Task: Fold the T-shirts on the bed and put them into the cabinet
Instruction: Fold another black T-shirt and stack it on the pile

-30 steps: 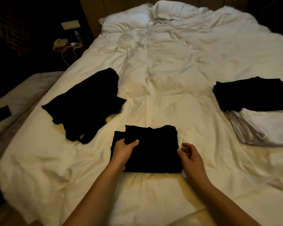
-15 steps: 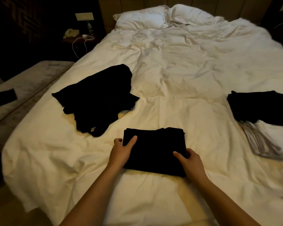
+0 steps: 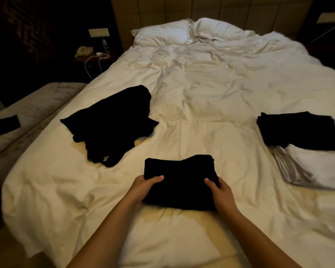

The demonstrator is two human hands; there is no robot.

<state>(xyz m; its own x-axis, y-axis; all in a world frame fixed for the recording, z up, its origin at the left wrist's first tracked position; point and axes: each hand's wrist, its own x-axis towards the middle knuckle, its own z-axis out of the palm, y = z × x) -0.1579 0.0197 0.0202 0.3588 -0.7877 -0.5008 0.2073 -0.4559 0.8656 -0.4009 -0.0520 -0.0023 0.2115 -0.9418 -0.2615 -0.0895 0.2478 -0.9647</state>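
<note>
We had both hands on the folded black T-shirt point(image 3: 179, 182), which lay on the near middle of the bed point(image 3: 211, 105). Left hand point(image 3: 143, 187) gripped its left edge, thumb on top, fingers tucked under the cloth and out of view; right hand point(image 3: 219, 192) did the same on the right edge, thumb over the top, fingers curled round the side. A grip from both sides looked meant to keep the layers stacked so the fold would hold when lifted. Whether the shirt was already off the duvet, we couldn't tell. The unfolded black garment point(image 3: 110, 126) sat crumpled to the far left, apart from us, likely still waiting its turn. At the right edge, a folded black shirt point(image 3: 300, 130) lay partly on a folded white one point(image 3: 321, 167), which read as the done pile, kept clear of the working area. Nightstand point(image 3: 93, 57) with a white cable point(image 3: 94, 63) stood far left beside the pillows point(image 3: 182, 32). No cabinet in view, so we judged the folding partly done and the carry not started.
</note>
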